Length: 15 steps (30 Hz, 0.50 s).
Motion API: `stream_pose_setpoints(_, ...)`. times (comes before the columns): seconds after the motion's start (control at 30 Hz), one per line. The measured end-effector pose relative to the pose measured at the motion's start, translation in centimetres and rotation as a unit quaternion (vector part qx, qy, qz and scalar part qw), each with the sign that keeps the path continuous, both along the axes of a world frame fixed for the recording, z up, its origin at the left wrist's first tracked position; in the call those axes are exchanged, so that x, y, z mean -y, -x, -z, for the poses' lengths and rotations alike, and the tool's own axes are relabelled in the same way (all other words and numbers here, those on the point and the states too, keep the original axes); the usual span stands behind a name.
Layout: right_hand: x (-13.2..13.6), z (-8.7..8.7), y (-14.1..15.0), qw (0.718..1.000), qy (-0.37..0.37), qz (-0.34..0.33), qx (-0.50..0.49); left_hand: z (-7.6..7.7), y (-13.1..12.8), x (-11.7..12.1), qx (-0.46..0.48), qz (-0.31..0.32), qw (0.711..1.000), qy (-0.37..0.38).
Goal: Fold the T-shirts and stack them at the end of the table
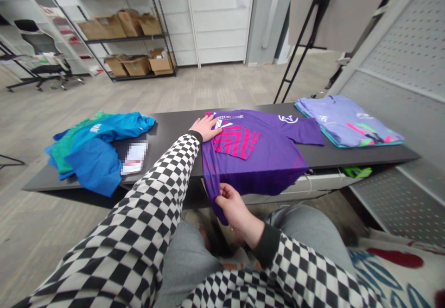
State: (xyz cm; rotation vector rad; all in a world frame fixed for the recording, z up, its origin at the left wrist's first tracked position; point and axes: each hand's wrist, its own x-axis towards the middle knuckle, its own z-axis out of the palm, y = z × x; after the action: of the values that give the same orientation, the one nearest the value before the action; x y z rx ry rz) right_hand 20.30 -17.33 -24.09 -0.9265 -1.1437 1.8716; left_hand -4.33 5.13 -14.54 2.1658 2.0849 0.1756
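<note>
A purple T-shirt (271, 153) with a pink striped print lies across the black table (174, 127), its lower part hanging over the near edge. My left hand (206, 128) rests flat on the shirt's far left corner, fingers stretched out. My right hand (232, 202) is below the table edge, pinching the hanging hem of the purple shirt between thumb and fingers. Both my sleeves are black-and-white checkered.
A heap of blue and green shirts (93, 148) lies at the table's left, with a small white packet (135, 158) beside it. Folded lilac shirts (347, 120) are stacked at the right. Shelves with cardboard boxes (134, 62) stand behind; a white pegboard panel (399, 76) leans at right.
</note>
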Motion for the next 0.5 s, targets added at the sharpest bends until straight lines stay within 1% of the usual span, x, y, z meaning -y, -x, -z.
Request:
stream_pose_setpoints(0.13, -0.7, 0.9, -1.1, 0.995, -0.058, -0.071, 0.042, 0.0, 0.0, -0.1, 0.002, -0.001, 1.0, 0.002)
stream_pose_setpoints(0.2, -0.8, 1.3, -1.8, 0.99, -0.095, -0.084, 0.064, -0.1, 0.0, 0.0, 0.001, -0.003, 1.0, 0.008)
stream_pose_setpoints(0.3, -0.2, 1.5, -2.9, 0.985, -0.144, -0.067, 0.066, -0.3, -0.1, 0.0, 0.004, -0.002, 1.0, 0.016)
stream_pose_setpoints(0.4, 0.7, 1.0, -4.0, 0.981, -0.173, -0.059, 0.058, -0.5, -0.1, -0.1, 0.012, 0.002, 1.0, 0.019)
stream_pose_setpoints(0.5, 1.5, 0.6, -4.5, 0.976, -0.198, -0.045, 0.08, -0.6, -0.1, -0.2, 0.019, 0.0, 1.0, 0.024)
